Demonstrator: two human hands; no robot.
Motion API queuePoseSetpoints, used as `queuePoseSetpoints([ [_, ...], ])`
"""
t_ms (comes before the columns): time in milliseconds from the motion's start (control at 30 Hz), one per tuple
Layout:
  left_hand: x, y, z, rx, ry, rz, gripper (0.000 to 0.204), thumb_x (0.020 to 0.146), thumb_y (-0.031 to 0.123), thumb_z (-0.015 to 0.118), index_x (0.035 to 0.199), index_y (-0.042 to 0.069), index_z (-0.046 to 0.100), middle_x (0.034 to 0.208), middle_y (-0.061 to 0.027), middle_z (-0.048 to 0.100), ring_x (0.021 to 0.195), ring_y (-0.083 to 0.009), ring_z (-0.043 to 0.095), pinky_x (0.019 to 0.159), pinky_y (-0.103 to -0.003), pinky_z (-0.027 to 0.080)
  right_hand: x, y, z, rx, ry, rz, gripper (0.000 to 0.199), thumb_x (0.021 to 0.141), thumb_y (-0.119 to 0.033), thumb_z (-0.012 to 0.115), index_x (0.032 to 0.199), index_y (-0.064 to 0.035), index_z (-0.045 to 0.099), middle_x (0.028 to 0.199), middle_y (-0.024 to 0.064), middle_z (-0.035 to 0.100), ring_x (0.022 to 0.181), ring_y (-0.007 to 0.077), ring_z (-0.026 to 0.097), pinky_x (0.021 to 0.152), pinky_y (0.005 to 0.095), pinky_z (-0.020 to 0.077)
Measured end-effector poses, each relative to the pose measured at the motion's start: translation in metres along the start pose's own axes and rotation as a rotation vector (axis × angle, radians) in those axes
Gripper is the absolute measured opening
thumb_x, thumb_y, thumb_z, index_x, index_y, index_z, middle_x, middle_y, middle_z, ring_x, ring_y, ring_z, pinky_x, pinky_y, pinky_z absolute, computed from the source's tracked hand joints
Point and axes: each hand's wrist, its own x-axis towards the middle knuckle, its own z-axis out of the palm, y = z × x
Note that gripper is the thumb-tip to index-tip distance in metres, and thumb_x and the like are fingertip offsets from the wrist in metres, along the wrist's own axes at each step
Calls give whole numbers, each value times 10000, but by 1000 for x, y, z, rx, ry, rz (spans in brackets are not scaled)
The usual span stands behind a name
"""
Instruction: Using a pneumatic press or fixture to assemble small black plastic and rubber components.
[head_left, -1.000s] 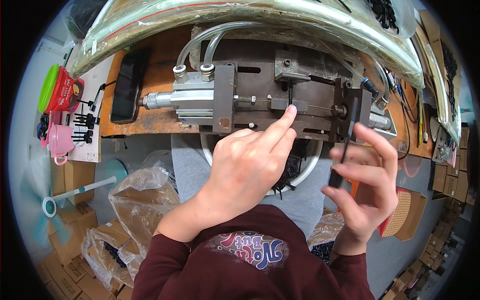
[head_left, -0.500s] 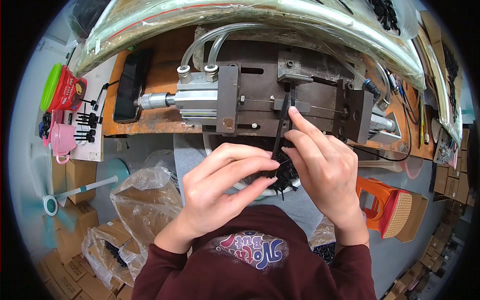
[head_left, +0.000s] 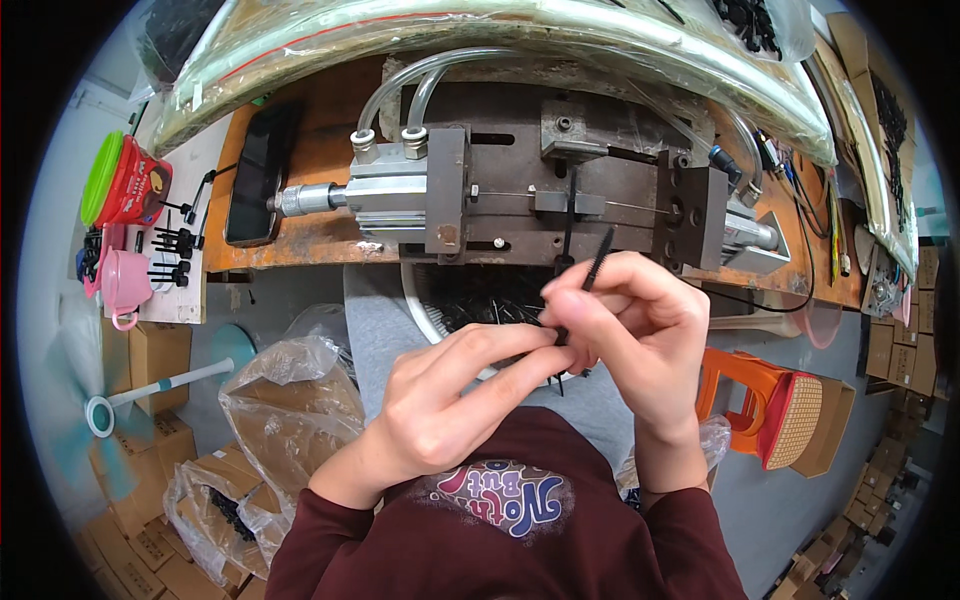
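My right hand (head_left: 640, 335) pinches a thin black stick (head_left: 600, 258) whose ridged upper end sticks up past the fingers. My left hand (head_left: 455, 400) is closed, its fingertips meeting the right hand's around a dark piece; its shape is mostly hidden. Beyond the hands, another thin black stick (head_left: 571, 215) stands across the small metal block (head_left: 555, 203) in the middle of the metal fixture (head_left: 620, 240). Under the hands, a white basin (head_left: 425, 308) holds many loose black sticks (head_left: 490, 305) above my lap.
A silver air cylinder (head_left: 390, 200) with clear hoses is at the fixture's left. A black phone (head_left: 265, 175) lies on the wooden bench (head_left: 330, 240). Left are a pink cup (head_left: 126, 280) and red tub (head_left: 140, 185); right, an orange stool (head_left: 740, 395). Plastic-wrapped cartons (head_left: 290, 390) stand below left.
Both hands have drawn back toward me from the fixture and come together. The right hand now holds a ridged black stick, while one black stick stays at the block.
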Motion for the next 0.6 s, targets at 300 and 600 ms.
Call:
queuePoseSetpoints([
  [300,-11,6,1,-148,-36,13,339,643,-45,812,967,37,757,952,-79,677,816,-216,696,665,-299,569,0,19,-22,304,-269,55,358,1048,-176,449,883,68,652,748,139,683,471,106,588,437,215,446],
  [600,-59,-18,24,-240,-290,-112,294,749,37,773,1041,48,741,1027,-83,672,783,-200,693,652,-304,577,-56,79,-58,-398,25,-79,247,1000,9,444,1198,22,592,1003,138,671,733,167,686,626,258,538],
])
